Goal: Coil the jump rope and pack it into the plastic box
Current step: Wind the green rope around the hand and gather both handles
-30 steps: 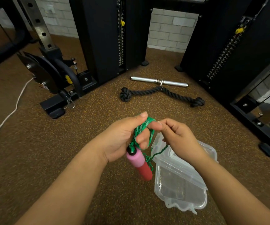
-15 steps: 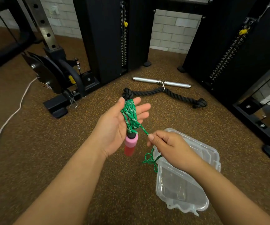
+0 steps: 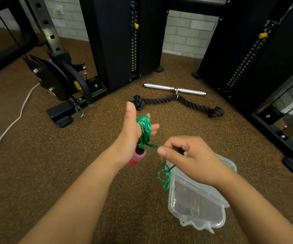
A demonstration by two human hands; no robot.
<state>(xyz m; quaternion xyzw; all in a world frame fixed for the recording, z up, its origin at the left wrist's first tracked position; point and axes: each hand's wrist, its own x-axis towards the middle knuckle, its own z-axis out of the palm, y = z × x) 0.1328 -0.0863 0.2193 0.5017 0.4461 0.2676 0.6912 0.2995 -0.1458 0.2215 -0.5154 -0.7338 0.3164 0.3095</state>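
Left hand (image 3: 131, 132): fingers straight, green jump rope (image 3: 144, 128) coiled round them.
Right hand (image 3: 189, 159): pinches rope strand.
Plastic box (image 3: 196, 206): 5 o'clock, on floor.

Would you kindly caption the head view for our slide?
Left hand wound with green jump rope; right hand pinches its strand above the open plastic box.

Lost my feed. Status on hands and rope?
Left hand open, rope coiled round it. Right hand pinching loose end. Box open, nothing blocking.
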